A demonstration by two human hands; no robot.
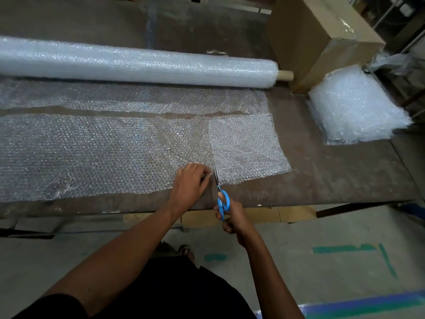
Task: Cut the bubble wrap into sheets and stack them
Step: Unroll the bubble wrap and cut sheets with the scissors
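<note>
**Scissors at the edge of the bubble wrap**

A long strip of bubble wrap (92, 155) lies flat on a dark, worn table (333, 180). It runs from the left side of the table to past the middle. Its near edge is close to the near edge of the table.

The left hand (189, 185) rests on the strip near that edge. Its fingers are bent and they pinch the wrap just beside the scissor blades.

The right hand (232, 218) holds a pair of blue scissors (222, 199). Its fingers go through the blue handles and curl round them. The hand is just off the near edge of the table. The thin blades point away from the person and touch the near edge of the strip. The blades look almost closed, but they are too small to be sure.

Behind the strip there is a thin gap of bare table. Past the gap, more wrap lies flat. It runs back to a big roll of bubble wrap (138, 63) lying across the table. A brown tube end (286, 75) sticks out of the right end of the roll.

On the far right of the table sits a stack of cut sheets (356, 107). It is well apart from the hands. A cardboard box (322, 35) stands just behind the stack and next to the tube end.

Below the table is a grey floor with green tape marks (345, 249).
</note>
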